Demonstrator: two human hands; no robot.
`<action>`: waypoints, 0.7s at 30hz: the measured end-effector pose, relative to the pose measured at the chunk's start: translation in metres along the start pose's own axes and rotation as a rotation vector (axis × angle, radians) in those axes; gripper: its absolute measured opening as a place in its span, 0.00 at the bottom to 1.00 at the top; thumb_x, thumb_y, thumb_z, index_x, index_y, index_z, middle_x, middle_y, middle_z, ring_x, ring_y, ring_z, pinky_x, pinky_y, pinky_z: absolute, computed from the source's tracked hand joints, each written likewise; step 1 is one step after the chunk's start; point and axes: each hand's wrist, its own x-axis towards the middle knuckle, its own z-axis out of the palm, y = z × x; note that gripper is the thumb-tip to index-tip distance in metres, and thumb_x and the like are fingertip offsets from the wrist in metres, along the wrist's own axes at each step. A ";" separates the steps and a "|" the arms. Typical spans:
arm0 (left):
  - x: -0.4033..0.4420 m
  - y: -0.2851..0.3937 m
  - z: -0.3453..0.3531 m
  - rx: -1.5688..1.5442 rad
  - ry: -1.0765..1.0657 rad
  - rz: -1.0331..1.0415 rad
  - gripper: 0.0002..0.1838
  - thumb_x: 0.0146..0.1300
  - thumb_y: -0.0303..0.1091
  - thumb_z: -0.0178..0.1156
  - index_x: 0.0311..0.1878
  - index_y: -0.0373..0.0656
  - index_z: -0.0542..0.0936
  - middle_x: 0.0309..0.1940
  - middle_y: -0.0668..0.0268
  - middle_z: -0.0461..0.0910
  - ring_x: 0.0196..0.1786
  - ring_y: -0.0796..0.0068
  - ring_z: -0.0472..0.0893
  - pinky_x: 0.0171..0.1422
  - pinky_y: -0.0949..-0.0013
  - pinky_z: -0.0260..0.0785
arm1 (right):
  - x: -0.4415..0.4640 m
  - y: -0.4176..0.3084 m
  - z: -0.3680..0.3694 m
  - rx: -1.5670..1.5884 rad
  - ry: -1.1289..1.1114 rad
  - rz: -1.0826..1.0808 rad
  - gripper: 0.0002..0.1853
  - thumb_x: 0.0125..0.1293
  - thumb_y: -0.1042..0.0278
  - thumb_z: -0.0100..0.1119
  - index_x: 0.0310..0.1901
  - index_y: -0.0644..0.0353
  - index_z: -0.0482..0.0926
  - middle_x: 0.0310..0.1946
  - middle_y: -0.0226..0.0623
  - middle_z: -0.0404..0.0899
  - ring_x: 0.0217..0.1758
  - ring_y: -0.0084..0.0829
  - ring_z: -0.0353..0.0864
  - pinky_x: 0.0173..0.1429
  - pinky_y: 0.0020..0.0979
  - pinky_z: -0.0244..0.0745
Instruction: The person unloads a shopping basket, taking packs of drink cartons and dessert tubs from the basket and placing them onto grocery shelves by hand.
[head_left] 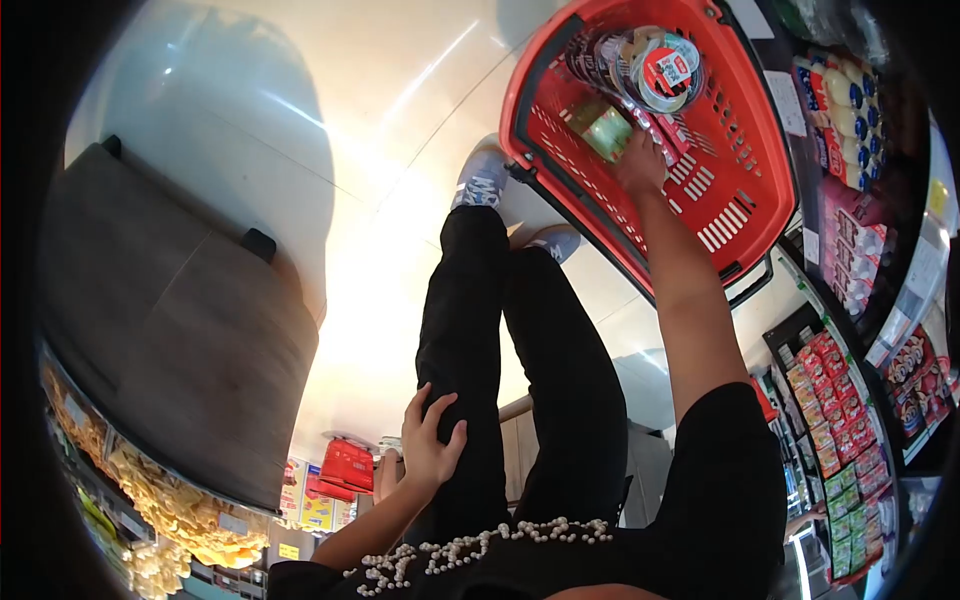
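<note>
A red shopping basket (pixel 768 190) with slotted walls and a black handle (pixel 590 232) is positioned over the floor (pixel 400 150), beside a stocked shelf (pixel 905 345). Toward the basket's far edge, a clear round container (pixel 688 92) is seen with its lid facing up. Dark patterned packaging (pixel 592 62) is placed just beside it, at the far left corner; its contents cannot be identified. A green pack (pixel 605 133) is located near the basket's left edge. Pink and red packets (pixel 672 138) are partly covered by the container.

The right arm is extended over the basket's near rim, and the right hand (pixel 640 165) is lowered inside, palm down, at the edge of the green pack. Whether its grip is closed on the pack cannot be determined. The left hand (pixel 428 450) is rested against the left trouser leg (pixel 462 330), its grip released and its fingers spread.

A red label (pixel 655 65) with a white printed code patch is carried on the container's lid; its lettering is too small to be read. White price tags and pink packs (pixel 850 245) are displayed on the shelf, their wording likewise illegible.
</note>
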 end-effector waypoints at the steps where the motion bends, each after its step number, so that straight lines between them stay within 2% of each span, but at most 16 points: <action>1: -0.002 0.002 0.001 0.007 0.014 -0.010 0.22 0.56 0.38 0.64 0.55 0.50 0.78 0.64 0.49 0.66 0.64 0.46 0.68 0.66 0.51 0.62 | -0.006 0.001 -0.009 0.008 -0.026 -0.011 0.44 0.46 0.49 0.73 0.60 0.60 0.61 0.59 0.48 0.68 0.64 0.49 0.67 0.67 0.47 0.62; 2: -0.004 0.005 0.001 0.010 0.024 -0.021 0.22 0.56 0.39 0.64 0.56 0.50 0.78 0.64 0.50 0.66 0.64 0.46 0.68 0.65 0.51 0.62 | -0.013 0.004 -0.019 0.015 -0.050 -0.019 0.44 0.45 0.47 0.75 0.59 0.60 0.62 0.59 0.49 0.68 0.64 0.50 0.67 0.67 0.46 0.64; 3: -0.006 0.009 0.001 0.013 0.033 -0.025 0.22 0.57 0.40 0.64 0.56 0.51 0.77 0.64 0.50 0.66 0.64 0.47 0.68 0.65 0.51 0.62 | -0.020 0.009 -0.024 0.018 0.029 -0.072 0.41 0.43 0.54 0.76 0.55 0.60 0.64 0.56 0.49 0.71 0.60 0.51 0.70 0.64 0.46 0.67; 5: -0.007 0.013 0.003 0.038 0.059 -0.010 0.21 0.58 0.43 0.62 0.56 0.52 0.77 0.63 0.50 0.67 0.64 0.48 0.69 0.65 0.51 0.62 | -0.038 0.012 -0.052 0.025 0.044 -0.093 0.39 0.43 0.56 0.75 0.55 0.61 0.64 0.54 0.48 0.71 0.58 0.51 0.71 0.62 0.46 0.68; 9: -0.012 0.031 0.004 0.114 0.105 0.054 0.22 0.59 0.45 0.62 0.56 0.51 0.76 0.60 0.52 0.70 0.63 0.51 0.69 0.64 0.51 0.63 | -0.101 0.011 -0.147 0.100 0.059 -0.072 0.35 0.40 0.62 0.74 0.50 0.63 0.67 0.50 0.51 0.73 0.55 0.51 0.72 0.59 0.45 0.70; 10: -0.012 0.036 0.003 0.127 0.107 0.080 0.23 0.59 0.44 0.62 0.57 0.50 0.76 0.60 0.52 0.70 0.63 0.50 0.69 0.64 0.51 0.63 | -0.118 0.021 -0.167 0.105 0.121 -0.138 0.41 0.37 0.51 0.79 0.49 0.64 0.67 0.50 0.49 0.73 0.55 0.51 0.72 0.60 0.45 0.69; 12: -0.009 0.053 -0.001 0.151 0.119 0.147 0.24 0.59 0.44 0.62 0.57 0.48 0.75 0.59 0.52 0.71 0.63 0.50 0.69 0.64 0.50 0.62 | -0.165 0.027 -0.231 0.197 0.154 -0.158 0.35 0.39 0.60 0.75 0.48 0.64 0.68 0.48 0.51 0.73 0.54 0.51 0.73 0.57 0.47 0.70; 13: -0.009 0.065 -0.006 0.133 0.159 0.234 0.24 0.59 0.43 0.63 0.57 0.47 0.75 0.58 0.52 0.72 0.63 0.49 0.69 0.64 0.49 0.62 | -0.196 0.030 -0.274 0.221 0.095 -0.144 0.35 0.39 0.64 0.73 0.50 0.64 0.67 0.47 0.51 0.73 0.53 0.52 0.73 0.56 0.48 0.70; 14: -0.008 0.078 -0.012 0.118 0.197 0.324 0.24 0.59 0.42 0.63 0.57 0.46 0.74 0.57 0.51 0.72 0.63 0.49 0.68 0.65 0.49 0.62 | -0.230 0.035 -0.312 0.245 0.166 -0.187 0.41 0.38 0.62 0.74 0.56 0.64 0.65 0.47 0.51 0.74 0.53 0.53 0.73 0.57 0.47 0.70; 15: -0.006 0.095 -0.016 0.103 0.235 0.417 0.24 0.59 0.42 0.63 0.57 0.45 0.74 0.57 0.51 0.72 0.63 0.48 0.68 0.65 0.48 0.62 | -0.265 0.043 -0.347 0.274 0.191 -0.201 0.43 0.38 0.62 0.75 0.58 0.64 0.65 0.48 0.50 0.74 0.54 0.52 0.74 0.58 0.46 0.70; 16: 0.000 0.117 -0.015 -0.090 0.323 0.581 0.24 0.58 0.40 0.63 0.57 0.42 0.73 0.53 0.50 0.75 0.60 0.47 0.70 0.64 0.50 0.63 | -0.297 0.052 -0.381 0.303 0.213 -0.211 0.44 0.38 0.61 0.75 0.60 0.64 0.65 0.49 0.50 0.75 0.55 0.52 0.74 0.59 0.45 0.70; 17: -0.011 0.160 -0.031 -0.309 0.251 0.625 0.23 0.62 0.38 0.61 0.58 0.40 0.73 0.47 0.54 0.78 0.56 0.55 0.75 0.60 0.57 0.67 | -0.332 0.061 -0.428 0.393 0.151 -0.206 0.44 0.38 0.61 0.75 0.60 0.64 0.65 0.50 0.51 0.75 0.56 0.51 0.74 0.60 0.44 0.69; 18: -0.037 0.204 -0.051 -0.585 0.029 0.501 0.19 0.67 0.37 0.56 0.58 0.39 0.73 0.43 0.62 0.78 0.52 0.68 0.78 0.55 0.65 0.70 | -0.378 0.063 -0.484 0.497 0.080 -0.191 0.44 0.39 0.60 0.74 0.60 0.64 0.66 0.51 0.51 0.75 0.56 0.50 0.74 0.61 0.42 0.69; 19: -0.055 0.241 -0.072 -0.833 -0.163 0.430 0.18 0.71 0.39 0.50 0.58 0.40 0.72 0.44 0.65 0.76 0.52 0.74 0.76 0.54 0.66 0.70 | -0.420 0.064 -0.539 0.608 0.020 -0.181 0.44 0.39 0.59 0.74 0.60 0.64 0.67 0.51 0.51 0.75 0.57 0.49 0.75 0.62 0.41 0.68; 20: -0.095 0.284 -0.101 -1.113 -0.354 0.384 0.20 0.72 0.42 0.48 0.60 0.42 0.70 0.49 0.63 0.76 0.54 0.70 0.76 0.57 0.62 0.71 | -0.458 0.071 -0.587 0.704 -0.054 -0.184 0.42 0.41 0.60 0.72 0.62 0.63 0.68 0.52 0.52 0.76 0.56 0.42 0.77 0.63 0.35 0.68; 21: -0.124 0.313 -0.124 -1.167 -0.476 0.587 0.21 0.72 0.45 0.48 0.63 0.44 0.67 0.52 0.60 0.75 0.55 0.66 0.76 0.57 0.57 0.72 | -0.488 0.087 -0.611 0.828 -0.125 -0.182 0.43 0.44 0.60 0.71 0.64 0.64 0.66 0.52 0.51 0.77 0.55 0.39 0.77 0.62 0.33 0.68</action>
